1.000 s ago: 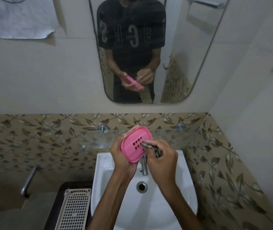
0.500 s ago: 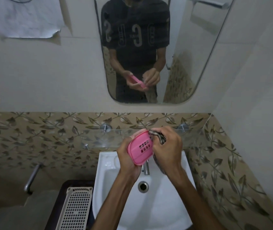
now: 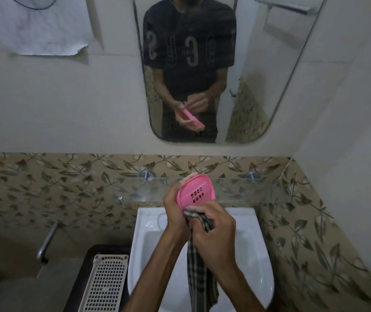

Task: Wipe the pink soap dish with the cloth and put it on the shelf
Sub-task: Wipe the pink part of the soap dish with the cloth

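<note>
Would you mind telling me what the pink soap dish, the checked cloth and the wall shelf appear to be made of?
The pink soap dish looks like moulded plastic: smooth, uniform colour, neat punched drain slots. The checked cloth seems woven fabric, hanging limp in folds. The clear wall shelf is probably glass, since the tiles show through, though acrylic is possible.

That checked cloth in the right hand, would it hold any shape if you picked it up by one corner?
Probably not. The cloth hangs limp from the right hand over the sink, so it looks floppy. It bunches against the soap dish, which suggests that it is thin and likely light.
</note>
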A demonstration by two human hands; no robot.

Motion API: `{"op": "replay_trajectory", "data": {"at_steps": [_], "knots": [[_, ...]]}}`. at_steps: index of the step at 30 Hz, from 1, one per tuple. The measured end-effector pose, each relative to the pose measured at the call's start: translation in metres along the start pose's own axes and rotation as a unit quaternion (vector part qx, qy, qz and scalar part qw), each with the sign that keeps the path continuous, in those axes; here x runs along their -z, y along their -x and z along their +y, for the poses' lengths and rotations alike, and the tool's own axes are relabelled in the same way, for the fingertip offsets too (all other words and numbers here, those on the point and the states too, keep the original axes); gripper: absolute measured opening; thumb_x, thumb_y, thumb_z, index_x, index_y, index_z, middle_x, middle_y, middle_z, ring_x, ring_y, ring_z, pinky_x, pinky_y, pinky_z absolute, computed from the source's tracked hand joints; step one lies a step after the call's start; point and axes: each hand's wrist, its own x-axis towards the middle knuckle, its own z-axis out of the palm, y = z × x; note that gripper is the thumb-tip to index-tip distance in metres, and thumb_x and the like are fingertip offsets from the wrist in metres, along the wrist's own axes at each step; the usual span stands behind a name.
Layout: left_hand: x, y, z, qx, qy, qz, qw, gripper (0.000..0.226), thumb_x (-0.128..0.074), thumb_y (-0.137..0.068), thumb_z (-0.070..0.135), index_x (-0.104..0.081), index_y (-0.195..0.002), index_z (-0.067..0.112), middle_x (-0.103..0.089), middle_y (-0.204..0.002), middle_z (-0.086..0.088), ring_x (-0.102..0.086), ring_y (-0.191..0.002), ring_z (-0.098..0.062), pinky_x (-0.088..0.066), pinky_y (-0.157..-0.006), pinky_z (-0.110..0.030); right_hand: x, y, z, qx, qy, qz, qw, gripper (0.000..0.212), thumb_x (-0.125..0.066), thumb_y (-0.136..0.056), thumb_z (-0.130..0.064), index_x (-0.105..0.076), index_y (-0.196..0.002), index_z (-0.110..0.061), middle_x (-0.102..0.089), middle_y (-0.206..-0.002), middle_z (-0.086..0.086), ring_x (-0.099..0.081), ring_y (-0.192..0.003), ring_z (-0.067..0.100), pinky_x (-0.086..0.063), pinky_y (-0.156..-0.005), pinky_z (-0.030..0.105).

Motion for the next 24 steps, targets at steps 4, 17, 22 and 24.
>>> {"op": "replay_trajectory", "data": {"at_steps": [4, 17, 22, 24], "knots": [[0.003, 0.003, 0.002, 0.003, 0.025, -0.024, 0.999, 0.037, -0.061, -0.080, 0.038, -0.076, -0.094, 0.007, -0.071, -0.082, -0.010, -0.069, -0.072, -0.022, -0.059, -0.066, -0.031, -0.003, -0.014, -0.002, 0.053, -0.015, -0.008, 0.998, 0.037, -0.074, -0.077, 0.009, -0.080, -0.099, -0.021, -0.075, -0.097, -0.011, -0.069, -0.095, 0.001, -0.057, -0.089, 0.020], [0.011, 0.010, -0.003, -0.048, 0.013, -0.036, 0.998, 0.037, -0.057, -0.084, 0.040, -0.083, -0.101, 0.020, -0.079, -0.094, -0.009, -0.075, -0.078, -0.020, -0.060, -0.060, -0.033, 0.014, -0.045, 0.030, -0.049, 0.051, 0.031, 0.997, 0.027, -0.076, -0.086, 0.001, -0.077, -0.101, -0.022, -0.070, -0.098, -0.009, -0.067, -0.091, 0.003, -0.062, -0.081, 0.035], [0.011, 0.002, -0.005, -0.015, 0.042, 0.001, 0.999, 0.040, -0.060, -0.079, 0.041, -0.081, -0.097, 0.013, -0.075, -0.087, -0.011, -0.072, -0.070, -0.021, -0.058, -0.059, -0.032, 0.009, -0.008, 0.017, -0.040, 0.017, 0.013, 0.999, 0.032, -0.078, -0.081, 0.004, -0.078, -0.094, -0.026, -0.072, -0.094, -0.016, -0.069, -0.090, 0.000, -0.061, -0.080, 0.023], [0.007, 0.002, -0.004, 0.023, 0.060, 0.001, 0.998, 0.042, -0.062, -0.077, 0.043, -0.078, -0.090, 0.007, -0.069, -0.077, -0.013, -0.067, -0.063, -0.024, -0.057, -0.060, -0.033, 0.003, -0.002, 0.004, -0.002, -0.005, -0.018, 1.000, 0.034, -0.073, -0.077, 0.004, -0.079, -0.092, -0.026, -0.072, -0.093, -0.016, -0.069, -0.090, 0.001, -0.058, -0.082, 0.020]]}}
